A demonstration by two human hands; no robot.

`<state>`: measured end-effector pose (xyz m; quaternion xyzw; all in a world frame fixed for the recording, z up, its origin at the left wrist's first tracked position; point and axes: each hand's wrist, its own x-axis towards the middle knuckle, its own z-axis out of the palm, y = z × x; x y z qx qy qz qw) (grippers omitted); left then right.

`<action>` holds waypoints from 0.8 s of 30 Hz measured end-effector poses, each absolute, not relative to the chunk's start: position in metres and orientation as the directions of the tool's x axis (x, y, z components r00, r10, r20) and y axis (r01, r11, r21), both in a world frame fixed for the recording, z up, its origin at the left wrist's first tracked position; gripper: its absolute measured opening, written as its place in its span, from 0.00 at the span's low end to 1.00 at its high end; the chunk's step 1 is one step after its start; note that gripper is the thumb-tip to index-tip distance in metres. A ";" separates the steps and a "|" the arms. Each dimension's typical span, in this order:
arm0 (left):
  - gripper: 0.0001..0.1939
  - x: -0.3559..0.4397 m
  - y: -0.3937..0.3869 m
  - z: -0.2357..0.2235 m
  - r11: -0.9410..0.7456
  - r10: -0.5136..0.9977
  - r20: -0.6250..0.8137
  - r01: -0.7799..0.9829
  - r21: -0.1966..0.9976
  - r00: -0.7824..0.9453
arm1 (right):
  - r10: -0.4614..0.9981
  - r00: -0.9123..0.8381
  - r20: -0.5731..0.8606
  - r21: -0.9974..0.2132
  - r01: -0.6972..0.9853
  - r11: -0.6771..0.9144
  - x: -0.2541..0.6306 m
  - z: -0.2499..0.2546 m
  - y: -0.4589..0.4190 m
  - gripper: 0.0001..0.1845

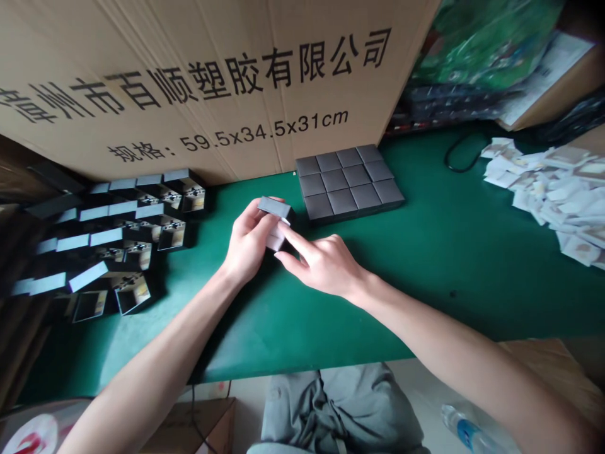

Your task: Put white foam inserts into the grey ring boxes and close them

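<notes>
My left hand [249,243] is closed around a small dark jewelry box [276,207], its lid tilted up above the fingers. A white insert [275,240] shows inside the box, partly covered by my left thumb. My right hand [326,261] has its index finger stretched out, the tip touching the insert's upper edge. The right thumb points toward the box, apart from the index finger, while the other fingers are curled under and partly hidden. Just beyond the hands lies a block of closed dark boxes [347,183] set in rows.
Rows of opened dark boxes [137,296] stand at the left of the green table [454,252]. White inserts [562,189] are heaped at the right. A large printed carton [212,38] forms a wall behind. Below the table's edge lies a plastic bottle [466,432].
</notes>
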<state>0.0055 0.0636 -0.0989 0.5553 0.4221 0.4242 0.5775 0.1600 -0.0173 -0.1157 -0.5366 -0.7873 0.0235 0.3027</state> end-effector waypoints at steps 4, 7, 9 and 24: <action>0.10 0.009 0.067 -0.095 0.213 0.934 -0.174 -0.094 0.972 0.311 | 0.790 -0.019 0.612 -0.533 0.728 0.430 0.165 -0.110 -0.016 0.22; 0.06 0.009 0.068 -0.093 0.318 0.877 -0.265 -0.071 0.945 0.400 | 0.760 0.123 0.639 -0.619 0.669 0.412 0.168 -0.110 -0.014 0.21; 0.05 0.009 0.067 -0.090 0.367 0.846 -0.303 -0.067 0.928 0.438 | 0.784 0.149 0.602 -0.662 0.642 0.387 0.167 -0.112 -0.012 0.21; 0.24 0.004 0.064 -0.094 0.337 0.818 -0.183 -0.197 0.921 0.545 | 0.844 0.135 0.519 -0.726 0.591 0.352 0.174 -0.118 -0.002 0.16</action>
